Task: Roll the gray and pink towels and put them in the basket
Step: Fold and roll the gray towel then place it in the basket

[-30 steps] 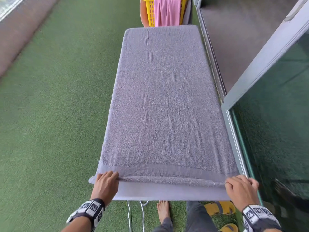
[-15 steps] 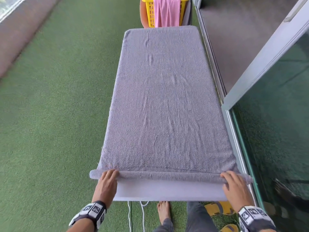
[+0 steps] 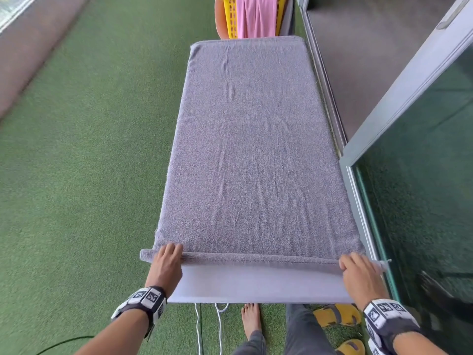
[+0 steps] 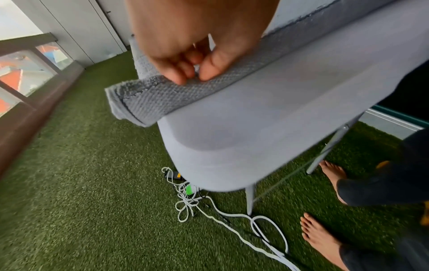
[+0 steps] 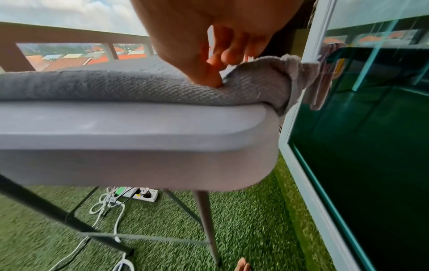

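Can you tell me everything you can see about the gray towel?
The gray towel is fuzzy terry cloth with a flat woven band along its near end. It lies spread flat over almost the whole gray table, with a few light wrinkles. Its near end is curled into a thin roll running across the table. The roll's ends stick out a little past both table sides. The left hand holds the roll near one end and the right hand near the other.

No words, brand names or numbers can be read anywhere in these views; the only markings are black-and-white square code patterns on the left wristband [image 3: 146, 298] and the right wristband [image 3: 386, 312]. They carry no legible letters or digits.
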{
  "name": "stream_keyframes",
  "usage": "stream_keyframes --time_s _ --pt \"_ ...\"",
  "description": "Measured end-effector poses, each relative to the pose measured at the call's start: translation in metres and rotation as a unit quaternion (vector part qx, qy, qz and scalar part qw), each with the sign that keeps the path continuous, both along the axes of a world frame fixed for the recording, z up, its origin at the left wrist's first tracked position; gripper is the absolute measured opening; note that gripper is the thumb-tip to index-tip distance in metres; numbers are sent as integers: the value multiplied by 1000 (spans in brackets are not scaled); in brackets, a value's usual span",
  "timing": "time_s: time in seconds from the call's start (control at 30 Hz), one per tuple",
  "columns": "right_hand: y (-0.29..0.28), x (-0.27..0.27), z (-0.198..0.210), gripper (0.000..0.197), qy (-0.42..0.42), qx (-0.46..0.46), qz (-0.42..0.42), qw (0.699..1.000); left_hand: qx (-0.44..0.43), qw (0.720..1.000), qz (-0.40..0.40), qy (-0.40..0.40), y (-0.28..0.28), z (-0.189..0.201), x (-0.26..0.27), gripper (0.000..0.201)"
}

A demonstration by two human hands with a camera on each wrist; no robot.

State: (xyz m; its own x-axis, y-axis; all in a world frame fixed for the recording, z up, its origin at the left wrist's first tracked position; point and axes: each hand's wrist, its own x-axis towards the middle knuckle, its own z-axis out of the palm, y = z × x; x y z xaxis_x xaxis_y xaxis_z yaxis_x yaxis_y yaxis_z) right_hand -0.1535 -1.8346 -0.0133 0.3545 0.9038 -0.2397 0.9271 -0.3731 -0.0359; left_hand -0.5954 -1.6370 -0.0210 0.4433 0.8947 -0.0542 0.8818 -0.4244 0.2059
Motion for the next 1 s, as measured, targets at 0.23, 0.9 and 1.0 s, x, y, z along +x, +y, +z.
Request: stream_keyframes --time_s 0.23,0.9,1.0 --pt "-1 3 -4 46 38 33 -15 999 -33 999 3 -23 -2 -5 -6 39" --pt "27 19 -8 40 49 60 -10 997 -23 999 -21 -21 21 -4 -1 24" --pt "31 22 -6 20 18 60 -6 998 -28 1000 -9 -1 24 2 3 21"
